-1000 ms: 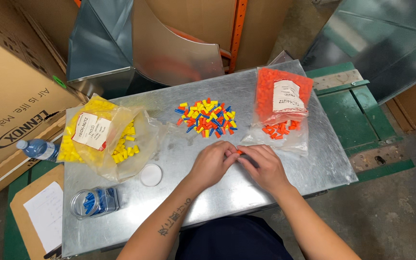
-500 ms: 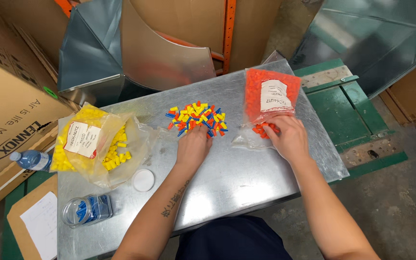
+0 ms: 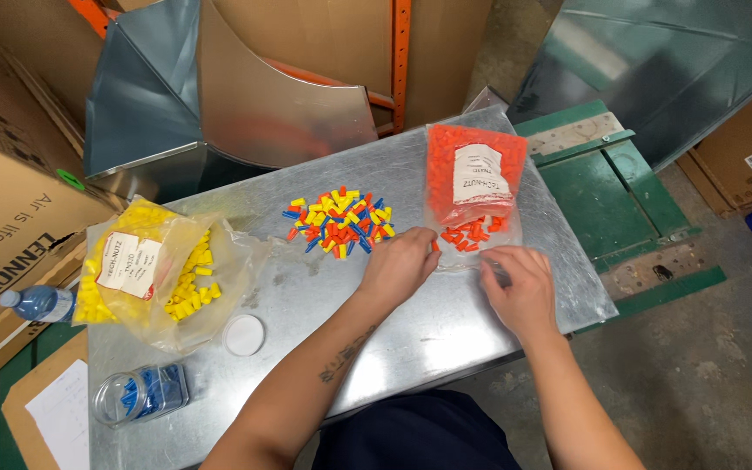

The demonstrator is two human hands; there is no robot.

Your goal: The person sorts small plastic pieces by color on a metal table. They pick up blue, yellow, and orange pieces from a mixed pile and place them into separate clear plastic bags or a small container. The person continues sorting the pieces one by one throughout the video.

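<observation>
Far left, a water bottle (image 3: 35,303) lies off the metal table (image 3: 446,331) against the cardboard boxes. On the table's near left corner a clear jar (image 3: 143,396) lies on its side with blue connectors inside, its white lid (image 3: 244,335) off and flat just beside it. Beyond that, a clear bag (image 3: 154,274) sags open, full of yellow connectors. In the middle sits a loose mixed pile (image 3: 338,223) of yellow, red, orange and blue ones, spread so the colours can be told apart. My left hand (image 3: 400,265) is curled at the mouth of the orange bag (image 3: 473,187), fingertips pinching something orange, I think. My right hand (image 3: 520,287) presses the bag's near edge, fingers bent; I cannot tell whether it holds anything
</observation>
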